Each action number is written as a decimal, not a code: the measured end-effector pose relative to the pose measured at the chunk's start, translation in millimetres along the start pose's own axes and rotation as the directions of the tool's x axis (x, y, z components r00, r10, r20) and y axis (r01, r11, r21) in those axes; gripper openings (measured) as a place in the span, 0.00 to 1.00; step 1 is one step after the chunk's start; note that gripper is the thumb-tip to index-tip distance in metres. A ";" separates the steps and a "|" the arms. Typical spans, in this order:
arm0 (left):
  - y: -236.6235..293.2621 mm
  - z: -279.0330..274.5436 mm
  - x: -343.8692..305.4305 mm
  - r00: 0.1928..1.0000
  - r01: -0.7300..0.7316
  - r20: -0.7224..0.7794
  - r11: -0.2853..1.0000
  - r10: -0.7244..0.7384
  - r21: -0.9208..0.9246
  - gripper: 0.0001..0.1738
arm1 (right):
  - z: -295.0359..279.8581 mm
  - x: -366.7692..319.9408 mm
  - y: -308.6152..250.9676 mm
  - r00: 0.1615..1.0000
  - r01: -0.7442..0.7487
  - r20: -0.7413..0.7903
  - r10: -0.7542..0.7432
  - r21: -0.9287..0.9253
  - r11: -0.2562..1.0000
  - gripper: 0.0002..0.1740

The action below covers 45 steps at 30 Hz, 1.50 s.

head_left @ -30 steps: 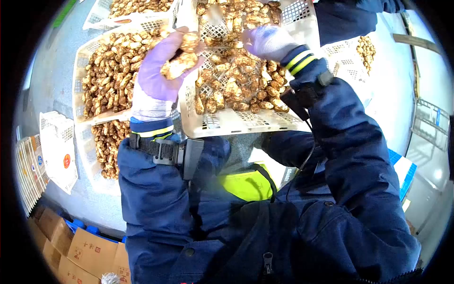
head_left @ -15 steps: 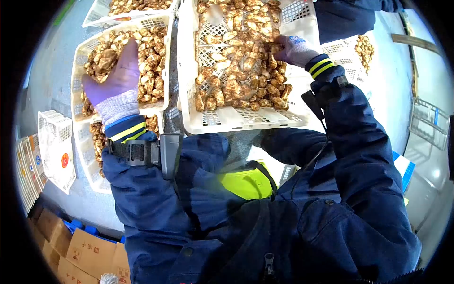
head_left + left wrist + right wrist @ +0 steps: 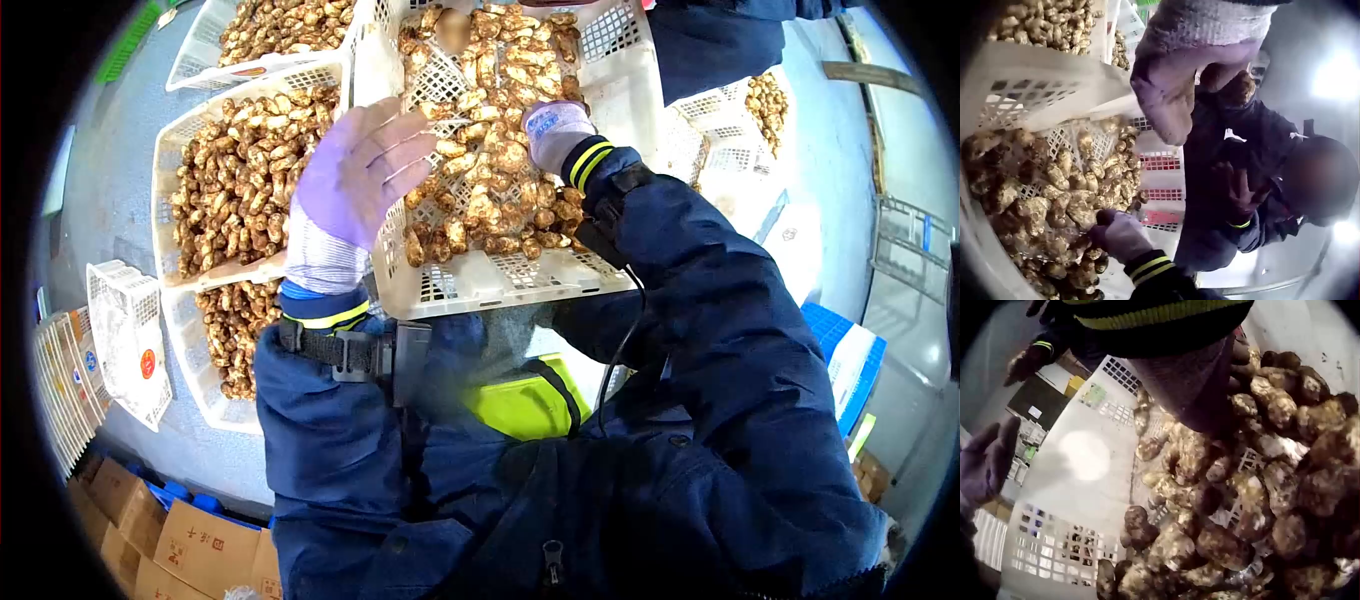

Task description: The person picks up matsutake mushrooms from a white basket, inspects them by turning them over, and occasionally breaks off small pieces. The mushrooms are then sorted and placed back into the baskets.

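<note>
Back above the left rim of the central crate [image 3: 500, 295], the left hand [image 3: 352, 178] spreads, emptied and free; inside, the right hand [image 3: 556, 136] meets brown produce [image 3: 500, 155], its grip impossible to tell.

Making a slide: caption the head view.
Gloved left hand hovering, right hand among lumpy brown tubers in a white plastic crate.

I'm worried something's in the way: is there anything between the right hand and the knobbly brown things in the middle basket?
Nothing I can see. The right hand is over the middle basket, its fingers right at the knobbly brown things, with no wall between.
</note>
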State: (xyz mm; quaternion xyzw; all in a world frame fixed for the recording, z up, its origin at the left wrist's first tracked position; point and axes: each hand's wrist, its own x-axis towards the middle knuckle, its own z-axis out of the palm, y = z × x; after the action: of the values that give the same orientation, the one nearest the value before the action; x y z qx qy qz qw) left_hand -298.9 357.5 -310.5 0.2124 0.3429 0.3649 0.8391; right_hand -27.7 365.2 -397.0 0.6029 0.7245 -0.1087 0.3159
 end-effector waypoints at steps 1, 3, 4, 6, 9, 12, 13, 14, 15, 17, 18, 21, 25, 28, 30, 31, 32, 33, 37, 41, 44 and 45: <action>-4.6 -1.3 2.0 0.999 0.041 0.004 0.998 -0.041 0.055 0.32 | 2.3 -0.9 6.1 0.999 0.042 -0.012 -0.041 0.032 0.999 0.16; -10.1 -0.7 -2.7 0.998 0.061 -0.030 0.989 -0.057 0.134 0.31 | -6.2 -9.6 23.7 0.999 0.024 0.027 -0.036 0.351 0.936 0.18; -11.3 -0.7 -4.8 0.997 0.066 -0.050 0.983 -0.058 0.173 0.30 | -20.1 -16.5 25.6 0.995 -0.052 0.101 0.013 0.388 0.920 0.20; -20.7 -5.7 -5.9 0.995 0.066 -0.083 0.992 -0.058 0.105 0.29 | -24.6 -28.3 31.7 0.999 0.033 -0.018 -0.028 0.632 0.774 0.18; -30.6 -6.3 -6.4 0.995 0.047 -0.086 0.998 -0.043 0.045 0.29 | -10.5 -19.9 31.7 0.965 0.190 -0.158 -0.208 0.971 0.147 0.16; -36.8 0.6 -6.4 0.992 0.065 -0.105 0.997 -0.068 -0.032 0.30 | -44.0 -41.8 -3.0 0.961 0.091 -0.111 -0.254 0.992 -0.089 0.17; -39.2 4.7 -3.7 0.986 0.113 -0.114 0.991 -0.121 -0.075 0.30 | -50.8 -49.5 -13.8 0.952 0.122 -0.166 -0.257 0.977 -0.177 0.19; -43.9 2.5 -1.0 0.996 0.086 -0.019 0.990 -0.088 -0.113 0.28 | -60.3 -57.9 -19.4 0.914 0.282 -0.298 -0.277 0.955 -0.095 0.19; -44.6 3.3 1.2 0.996 0.061 0.077 0.987 -0.050 -0.151 0.27 | -72.4 -63.6 -21.3 0.853 0.439 -0.423 -0.305 0.898 -0.018 0.20; -34.5 0.7 4.9 0.985 0.033 0.173 0.983 -0.001 -0.182 0.22 | -76.9 -60.6 -6.3 0.911 0.380 -0.398 -0.105 0.911 -0.157 0.19; -33.5 4.4 3.4 0.988 -0.018 0.148 0.982 0.046 -0.187 0.23 | -71.2 -53.1 4.9 0.948 0.318 -0.317 0.025 0.947 -0.038 0.20; -30.1 1.7 0.4 0.972 0.013 0.232 0.972 0.043 -0.233 0.26 | -25.5 -4.0 54.9 0.975 0.002 -0.106 0.196 0.884 0.467 0.24; -23.9 10.6 -3.9 0.994 -0.053 0.094 0.998 0.057 -0.046 0.23 | 18.6 14.8 65.0 0.965 -0.125 -0.085 0.248 0.683 0.719 0.36; -12.2 1.5 -0.8 0.965 -0.260 0.054 0.963 0.257 0.066 0.22 | 31.8 9.9 28.7 0.944 -0.169 -0.149 0.296 0.551 0.817 0.38; 1.8 1.8 -1.4 0.963 -0.269 -0.007 0.961 0.269 -0.064 0.21 | 4.7 -25.8 2.9 0.991 -0.094 -0.022 0.129 0.570 0.816 0.38; 3.5 -2.3 1.3 0.964 -0.264 -0.013 0.958 0.264 -0.110 0.22 | 4.6 -35.9 0.0 1.000 -0.027 0.008 0.029 0.652 0.758 0.38; 5.1 -3.6 1.0 0.953 -0.300 0.013 0.950 0.302 -0.080 0.24 | 5.6 -48.9 -2.1 0.993 0.110 -0.044 -0.108 0.666 0.738 0.37; 5.9 -2.8 -1.7 0.940 -0.337 0.037 0.940 0.339 -0.050 0.25 | 7.1 -59.5 -4.1 0.965 0.245 -0.098 -0.244 0.673 0.698 0.36; 9.6 11.5 -13.3 0.888 -0.440 0.042 0.817 0.459 0.373 0.27 | -4.3 -89.5 19.2 0.850 0.124 0.140 -0.508 0.884 0.451 0.25; 8.8 15.3 -14.8 0.958 -0.218 -0.162 0.969 0.235 0.120 0.28 | 2.7 -58.0 75.8 0.979 0.018 -0.165 0.123 0.663 0.749 0.18; 2.3 31.9 -11.3 0.927 -0.183 -0.318 0.979 0.201 0.085 0.27 | 72.9 29.5 121.5 0.918 0.255 -0.368 0.150 0.836 0.486 0.20; 0.8 25.7 -9.7 0.944 -0.172 -0.271 0.982 0.187 0.079 0.26 | 64.1 31.4 115.5 0.942 0.199 -0.302 0.144 0.851 0.486 0.20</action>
State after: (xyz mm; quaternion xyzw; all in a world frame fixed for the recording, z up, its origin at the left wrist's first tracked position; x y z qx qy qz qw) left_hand -285.3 348.0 -288.6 0.2121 0.4459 0.4564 0.7402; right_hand 99.8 384.7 -439.5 0.6765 0.6205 -0.3619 -0.1627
